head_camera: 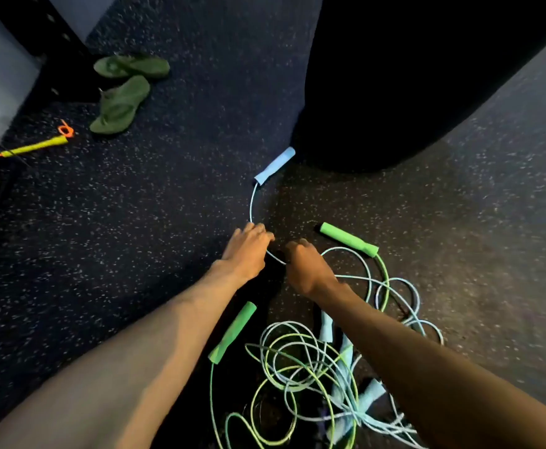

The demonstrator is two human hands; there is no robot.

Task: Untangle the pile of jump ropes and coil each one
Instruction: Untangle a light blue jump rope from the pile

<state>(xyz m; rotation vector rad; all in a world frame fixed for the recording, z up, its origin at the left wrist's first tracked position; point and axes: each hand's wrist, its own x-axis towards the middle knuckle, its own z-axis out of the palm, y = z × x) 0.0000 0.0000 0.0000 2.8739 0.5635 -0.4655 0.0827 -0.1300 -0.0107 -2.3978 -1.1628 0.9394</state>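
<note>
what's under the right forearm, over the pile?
Pale blue handles poke out along its inner edge, amid tangled blue and green rope loops. More loops emerge on its other side. How the ropes cross beneath the forearm is covered.

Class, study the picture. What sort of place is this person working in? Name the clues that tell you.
Probably a gym or workout room. Clues: the speckled rubber floor, a black rack post with holes, a large black bag-like shape, and the jump ropes.
</note>
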